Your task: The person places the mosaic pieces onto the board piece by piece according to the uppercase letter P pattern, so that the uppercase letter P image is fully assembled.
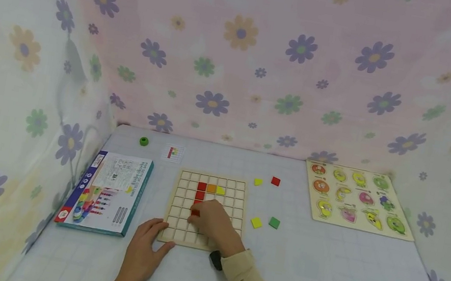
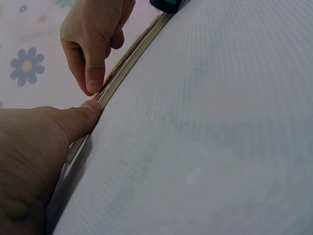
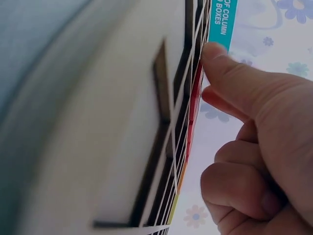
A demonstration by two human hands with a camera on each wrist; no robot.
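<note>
A wooden grid board (image 1: pixel 237 185) lies flat on the table. In it a column of red tiles (image 1: pixel 200 195) runs down toward me, with an orange tile (image 1: pixel 211 188) and a yellow tile (image 1: pixel 220 190) beside the top one. My right hand (image 1: pixel 214 220) is over the board, thumb and index finger pinching a red tile (image 1: pixel 194 213) at the column's lower end; the other fingers are curled, as the right wrist view shows. At the board's near left corner my left hand (image 1: pixel 144 249) rests with fingers spread, its thumb (image 2: pixel 83 117) against the edge.
Loose yellow (image 1: pixel 256 222), green (image 1: pixel 274 223) and red (image 1: pixel 275 181) tiles lie right of the board. A small pattern card (image 1: pixel 172 153) and a green ring (image 1: pixel 143 141) are behind it. A game box (image 1: pixel 109 195) stands left, a fruit puzzle board (image 1: pixel 355 197) far right.
</note>
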